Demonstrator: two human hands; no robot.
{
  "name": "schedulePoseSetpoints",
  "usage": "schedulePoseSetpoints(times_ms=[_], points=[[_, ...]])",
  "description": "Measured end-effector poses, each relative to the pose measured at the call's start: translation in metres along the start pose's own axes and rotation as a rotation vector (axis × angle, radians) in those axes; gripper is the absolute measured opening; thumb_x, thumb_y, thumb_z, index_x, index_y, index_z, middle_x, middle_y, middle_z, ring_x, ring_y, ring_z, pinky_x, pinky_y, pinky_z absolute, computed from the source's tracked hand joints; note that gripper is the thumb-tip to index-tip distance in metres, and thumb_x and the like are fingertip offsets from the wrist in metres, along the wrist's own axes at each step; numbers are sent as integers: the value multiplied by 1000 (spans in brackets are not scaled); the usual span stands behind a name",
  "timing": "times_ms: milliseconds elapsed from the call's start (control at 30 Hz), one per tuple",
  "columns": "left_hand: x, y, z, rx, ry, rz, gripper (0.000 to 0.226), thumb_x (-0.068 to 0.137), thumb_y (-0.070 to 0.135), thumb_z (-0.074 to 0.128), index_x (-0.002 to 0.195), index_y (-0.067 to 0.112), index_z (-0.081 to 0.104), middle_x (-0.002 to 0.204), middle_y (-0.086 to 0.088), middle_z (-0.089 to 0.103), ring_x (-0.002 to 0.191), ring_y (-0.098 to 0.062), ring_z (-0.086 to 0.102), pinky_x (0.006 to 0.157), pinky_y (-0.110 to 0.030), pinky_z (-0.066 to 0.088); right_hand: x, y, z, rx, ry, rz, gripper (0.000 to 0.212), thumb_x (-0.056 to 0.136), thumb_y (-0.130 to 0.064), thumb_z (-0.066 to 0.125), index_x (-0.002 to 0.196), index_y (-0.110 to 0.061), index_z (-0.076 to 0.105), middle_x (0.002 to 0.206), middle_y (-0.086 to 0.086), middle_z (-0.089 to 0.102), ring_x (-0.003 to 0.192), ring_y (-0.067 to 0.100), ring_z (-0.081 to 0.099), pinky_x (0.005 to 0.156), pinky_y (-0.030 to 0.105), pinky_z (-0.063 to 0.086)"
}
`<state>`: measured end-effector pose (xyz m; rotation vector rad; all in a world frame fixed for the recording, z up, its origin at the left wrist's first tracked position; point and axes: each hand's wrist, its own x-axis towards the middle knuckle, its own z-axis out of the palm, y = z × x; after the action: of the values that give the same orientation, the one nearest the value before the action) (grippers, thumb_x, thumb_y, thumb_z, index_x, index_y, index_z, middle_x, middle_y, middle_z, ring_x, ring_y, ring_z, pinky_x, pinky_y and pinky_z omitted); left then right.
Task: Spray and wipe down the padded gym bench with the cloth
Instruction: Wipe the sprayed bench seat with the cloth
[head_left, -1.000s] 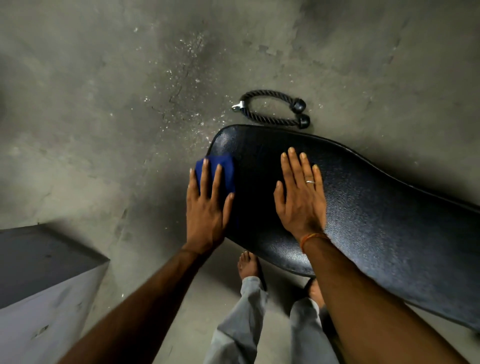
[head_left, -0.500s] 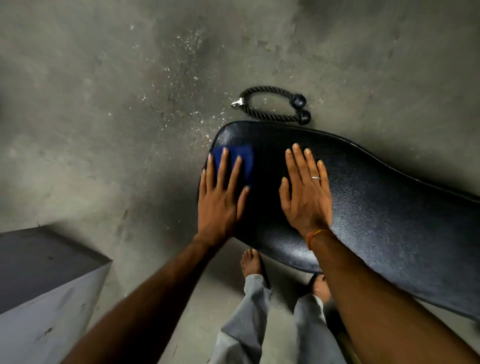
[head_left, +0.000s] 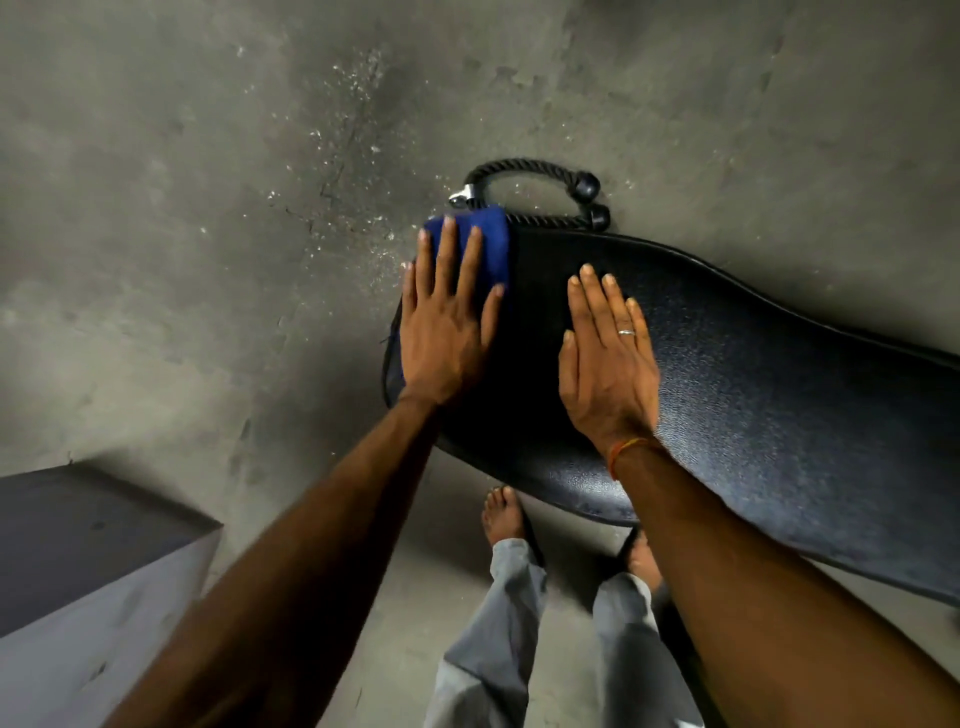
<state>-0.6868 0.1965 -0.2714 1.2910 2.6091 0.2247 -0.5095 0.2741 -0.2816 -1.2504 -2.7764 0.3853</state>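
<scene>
The black padded gym bench (head_left: 753, 395) runs from the centre to the right edge, its rounded end at the left. A folded blue cloth (head_left: 491, 244) lies on the far corner of that end. My left hand (head_left: 447, 322) presses flat on the cloth, fingers spread over it. Beside it, my right hand (head_left: 608, 358) rests flat on the bare pad, palm down, with a ring on one finger and an orange thread at the wrist. No spray bottle is in view.
A black rope cable handle (head_left: 540, 192) lies on the concrete floor (head_left: 208, 208) just beyond the bench end. A grey box-like block (head_left: 88, 571) stands at the lower left. My bare feet (head_left: 504, 514) and grey trousers are below the bench edge.
My left hand has slid the cloth from the bench's near-left edge up to its far corner. My right hand has stayed flat on the pad.
</scene>
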Motion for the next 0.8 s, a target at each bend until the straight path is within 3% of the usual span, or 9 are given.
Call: schedulePoseSetpoints(times_ms=[167, 300, 467, 633, 800], points=[[-116, -9, 12, 42, -15, 54, 64, 106, 52, 28, 162, 22, 20, 171, -8, 9, 158, -33, 1, 127, -53, 15, 0, 1, 0, 12, 3, 1, 58, 106, -27, 33, 163, -14, 27, 173, 1, 20, 160, 21, 18, 130, 44, 18], [-62, -20, 10, 36, 7, 49, 65, 104, 53, 29, 161, 22, 24, 171, -8, 13, 158, -34, 6, 127, -48, 17, -1, 3, 4, 23, 8, -18, 58, 107, -26, 33, 163, -14, 28, 173, 2, 21, 160, 21, 18, 130, 44, 18], [18, -14, 5, -36, 27, -117, 71, 101, 57, 22, 162, 19, 22, 170, -11, 13, 158, -35, 7, 129, -44, 12, -2, 2, 5, 12, 18, -21, 58, 107, -27, 29, 164, -16, 25, 174, -1, 18, 161, 19, 16, 131, 42, 15], [-53, 13, 12, 98, 17, 46, 68, 105, 53, 29, 163, 22, 15, 171, -9, 5, 158, -31, 2, 129, -47, 10, 0, 4, 5, 125, 108, 17, 55, 106, -19, 33, 161, -11, 32, 172, 4, 24, 159, 22, 21, 130, 38, 20], [-93, 50, 32, 103, 18, 32, 67, 105, 51, 32, 163, 21, 16, 171, -9, 5, 158, -31, -1, 128, -49, 10, -2, 11, 2, 435, 283, 194, 47, 104, -7, 37, 149, -3, 51, 160, 12, 46, 151, 29, 38, 128, 21, 16]])
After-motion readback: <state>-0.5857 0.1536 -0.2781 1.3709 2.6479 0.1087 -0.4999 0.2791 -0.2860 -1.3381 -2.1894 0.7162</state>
